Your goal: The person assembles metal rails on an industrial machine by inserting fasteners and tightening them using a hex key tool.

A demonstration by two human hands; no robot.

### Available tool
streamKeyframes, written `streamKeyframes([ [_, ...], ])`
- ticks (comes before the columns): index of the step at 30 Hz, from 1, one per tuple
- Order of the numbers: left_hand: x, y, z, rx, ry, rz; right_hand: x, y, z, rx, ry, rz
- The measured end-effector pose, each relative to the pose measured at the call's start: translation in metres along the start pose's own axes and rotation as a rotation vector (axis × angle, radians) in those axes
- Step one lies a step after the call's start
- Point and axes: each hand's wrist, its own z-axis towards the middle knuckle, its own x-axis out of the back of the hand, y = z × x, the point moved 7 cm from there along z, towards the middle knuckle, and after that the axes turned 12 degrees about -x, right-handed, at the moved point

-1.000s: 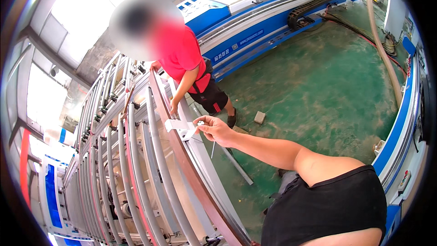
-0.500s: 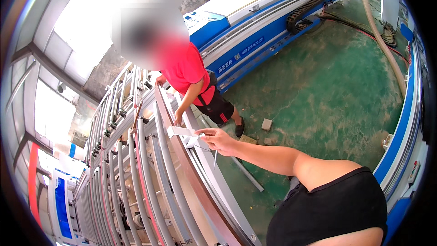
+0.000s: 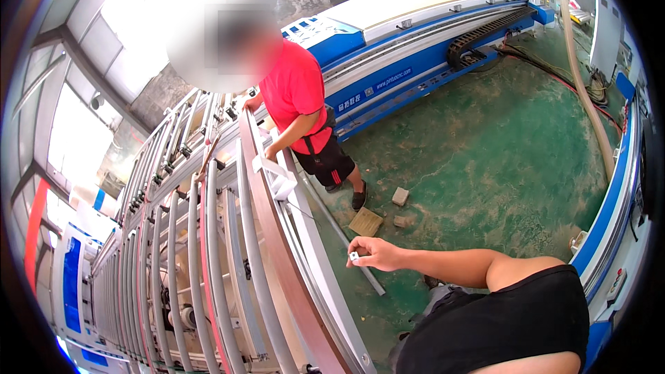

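Note:
My right hand is closed in a pinch on a small whitish block with a dark spot on its face; its exact kind is too small to make out. The hand hovers over the floor, to the right of a long frame with a white edge rail, apart from it. Farther up that rail sits a white L-shaped bracket, lying across the brown strip along the frame's edge. My left hand is outside the picture; only a bit of bare skin shows at the bottom edge.
A co-worker in a red shirt stands by the frame's far part, hands on its edge. Grey roller bars fill the left. Wooden blocks and a grey tube lie on the green floor. A blue-white machine stands behind.
My right hand has drawn back from the white bracket, moving right and toward me with the small block. The co-worker's near hand stays near the bracket. The view has shifted slightly.

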Motion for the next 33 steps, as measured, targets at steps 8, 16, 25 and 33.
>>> streamKeyframes([
  [8, -0.068, 0.069, -0.074, -0.039, -0.712, 0.031, -0.058, 0.019, -0.100, -0.128, 0.234, -0.031],
  [16, -0.128, 0.101, -0.114, 0.132, -0.906, -0.479, -0.126, 0.008, -0.174, -0.066, 0.241, 0.035],
  [25, -0.187, 0.118, -0.152, 0.088, -0.810, -0.562, -0.154, -0.046, -0.236, 0.098, 0.126, -0.101],
  [33, -0.194, 0.114, -0.150, 0.051, -0.955, -0.489, -0.161, -0.060, -0.265, 0.198, 0.138, -0.183],
])
